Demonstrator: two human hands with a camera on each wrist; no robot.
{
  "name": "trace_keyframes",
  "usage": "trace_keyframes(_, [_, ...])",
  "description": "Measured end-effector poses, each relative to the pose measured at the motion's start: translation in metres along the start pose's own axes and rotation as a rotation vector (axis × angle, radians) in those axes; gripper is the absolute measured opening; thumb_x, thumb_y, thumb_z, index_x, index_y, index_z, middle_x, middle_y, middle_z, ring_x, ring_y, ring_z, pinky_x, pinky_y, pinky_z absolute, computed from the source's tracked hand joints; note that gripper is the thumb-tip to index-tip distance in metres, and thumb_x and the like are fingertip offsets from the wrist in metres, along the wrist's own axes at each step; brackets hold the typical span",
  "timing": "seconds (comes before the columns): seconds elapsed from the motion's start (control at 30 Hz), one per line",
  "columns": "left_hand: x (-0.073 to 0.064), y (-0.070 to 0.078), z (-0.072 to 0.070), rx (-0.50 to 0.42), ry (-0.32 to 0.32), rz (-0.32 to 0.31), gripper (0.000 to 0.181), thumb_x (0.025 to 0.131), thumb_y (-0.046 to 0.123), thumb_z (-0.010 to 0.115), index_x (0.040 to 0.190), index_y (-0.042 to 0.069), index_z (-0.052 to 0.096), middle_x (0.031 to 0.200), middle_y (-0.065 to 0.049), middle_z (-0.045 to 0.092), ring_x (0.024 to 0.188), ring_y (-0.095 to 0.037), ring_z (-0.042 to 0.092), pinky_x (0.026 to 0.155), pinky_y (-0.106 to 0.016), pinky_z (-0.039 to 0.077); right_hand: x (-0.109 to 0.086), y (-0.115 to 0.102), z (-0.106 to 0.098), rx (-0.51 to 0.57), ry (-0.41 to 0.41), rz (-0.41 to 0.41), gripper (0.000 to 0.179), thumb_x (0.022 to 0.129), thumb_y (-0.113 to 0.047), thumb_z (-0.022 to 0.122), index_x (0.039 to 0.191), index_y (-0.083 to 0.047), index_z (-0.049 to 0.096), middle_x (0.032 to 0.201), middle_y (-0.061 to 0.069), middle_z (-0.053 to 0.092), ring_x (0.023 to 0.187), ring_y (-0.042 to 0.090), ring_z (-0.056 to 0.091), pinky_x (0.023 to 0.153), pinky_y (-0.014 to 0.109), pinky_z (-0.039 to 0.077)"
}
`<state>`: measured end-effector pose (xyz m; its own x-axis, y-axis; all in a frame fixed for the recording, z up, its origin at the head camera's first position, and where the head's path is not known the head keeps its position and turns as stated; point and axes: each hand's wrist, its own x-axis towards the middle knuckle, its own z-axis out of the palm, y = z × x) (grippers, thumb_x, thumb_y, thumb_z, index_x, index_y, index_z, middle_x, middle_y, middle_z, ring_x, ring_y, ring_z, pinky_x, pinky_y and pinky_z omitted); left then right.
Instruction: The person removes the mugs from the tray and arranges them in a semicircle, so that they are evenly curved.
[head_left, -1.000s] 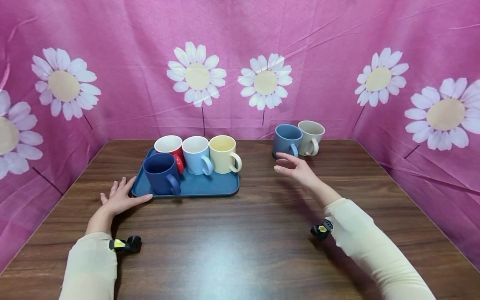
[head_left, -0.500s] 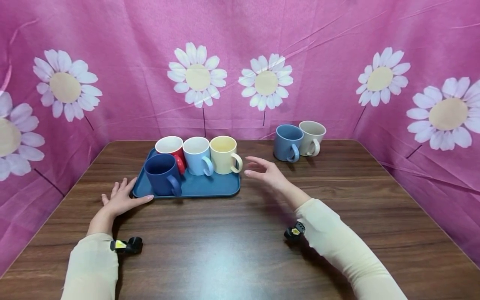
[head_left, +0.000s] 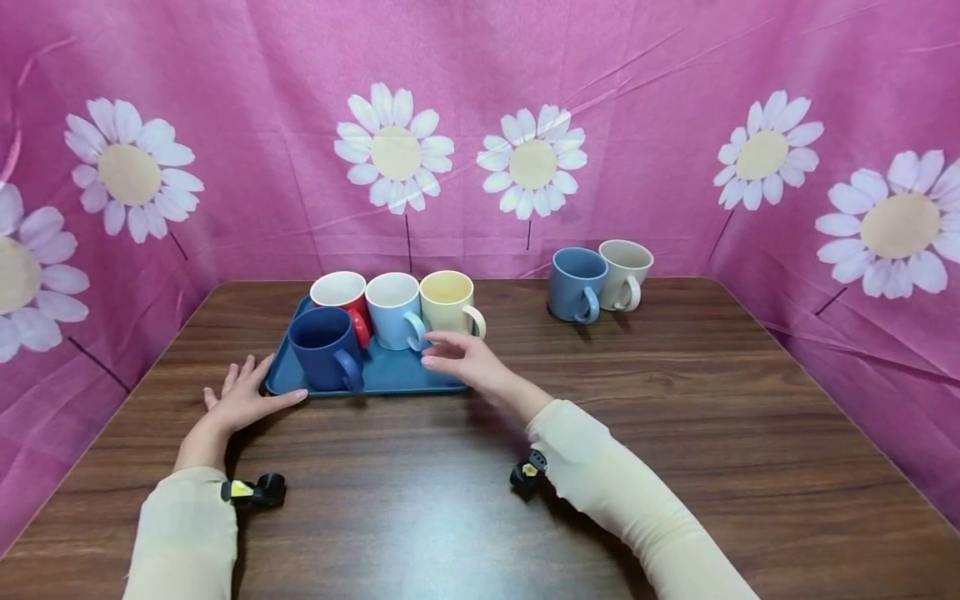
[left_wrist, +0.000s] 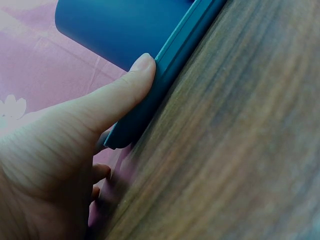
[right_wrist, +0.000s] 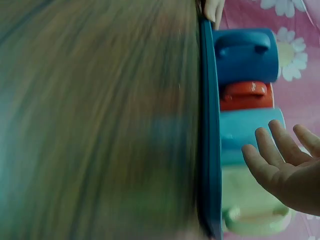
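Observation:
On the blue tray (head_left: pixel 405 381), a navy mug (head_left: pixel 321 350) stands at the front left. Behind it are a red mug with a white inside (head_left: pixel 339 290), a light blue mug (head_left: pixel 390 321) and a pale yellow mug (head_left: pixel 441 312). My left hand (head_left: pixel 243 402) rests at the tray's near left corner; in the left wrist view its straight thumb (left_wrist: pixel 120 97) lies against the rim. My right hand (head_left: pixel 471 363) hangs over the tray's right part, in front of the yellow mug and partly hiding it. Its fingers (right_wrist: pixel 272 150) are spread and loosely bent, holding nothing.
A grey-blue mug (head_left: pixel 576 285) and a light grey mug (head_left: pixel 626 275) stand side by side at the back right of the wooden table (head_left: pixel 420 500). A pink cloth (head_left: pixel 270 192) with daisies walls the table's back and sides.
My right hand has swept left, from beside the grey-blue mug to above the tray's right part. The left hand, tray and mugs stay where they were.

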<state>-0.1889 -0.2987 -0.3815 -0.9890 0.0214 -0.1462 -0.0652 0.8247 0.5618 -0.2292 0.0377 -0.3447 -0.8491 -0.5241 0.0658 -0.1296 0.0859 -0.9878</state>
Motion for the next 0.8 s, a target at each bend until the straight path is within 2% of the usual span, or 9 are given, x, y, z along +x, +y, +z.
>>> trace_keyframes(0.17, [0.000, 0.000, 0.001, -0.003, 0.000, -0.001, 0.097, 0.073, 0.055, 0.057, 0.138, 0.003, 0.006, 0.134, -0.034, -0.006, 0.119, -0.046, -0.017, 0.078, -0.068, -0.015, 0.007, -0.002, 0.020, 0.031, -0.017, 0.020, 0.040, 0.081, -0.005, 0.059, 0.118, 0.004, 0.048, 0.106, 0.022, 0.056, 0.095, 0.017, 0.055, 0.080, 0.026, 0.042])
trace_keyframes(0.37, [0.001, -0.001, 0.000, 0.009, 0.002, 0.005, 0.096, 0.073, 0.055, 0.056, 0.138, 0.003, 0.007, 0.134, -0.034, -0.006, 0.120, -0.046, -0.016, 0.078, -0.068, -0.014, 0.018, -0.002, 0.040, 0.031, -0.021, 0.061, 0.039, 0.080, -0.011, 0.062, 0.116, -0.001, 0.053, 0.101, 0.010, 0.060, 0.092, 0.013, 0.055, 0.078, 0.024, 0.043])
trace_keyframes(0.63, [0.001, 0.000, 0.000, 0.017, 0.002, 0.003, 0.097, 0.073, 0.055, 0.057, 0.137, 0.002, 0.007, 0.134, -0.034, -0.005, 0.120, -0.046, -0.015, 0.078, -0.068, -0.013, 0.033, 0.000, 0.064, 0.068, 0.044, 0.147, 0.035, 0.080, -0.018, 0.063, 0.111, -0.003, 0.058, 0.098, 0.001, 0.060, 0.087, 0.010, 0.055, 0.076, 0.033, 0.045])
trace_keyframes(0.8, [0.002, 0.000, 0.000, 0.021, 0.000, -0.001, 0.097, 0.073, 0.055, 0.057, 0.137, 0.001, 0.008, 0.134, -0.034, -0.005, 0.120, -0.046, -0.015, 0.078, -0.068, -0.013, 0.038, -0.005, 0.075, 0.076, 0.057, 0.159, 0.029, 0.080, -0.019, 0.063, 0.105, -0.004, 0.061, 0.094, 0.000, 0.061, 0.083, 0.010, 0.056, 0.074, 0.033, 0.046])
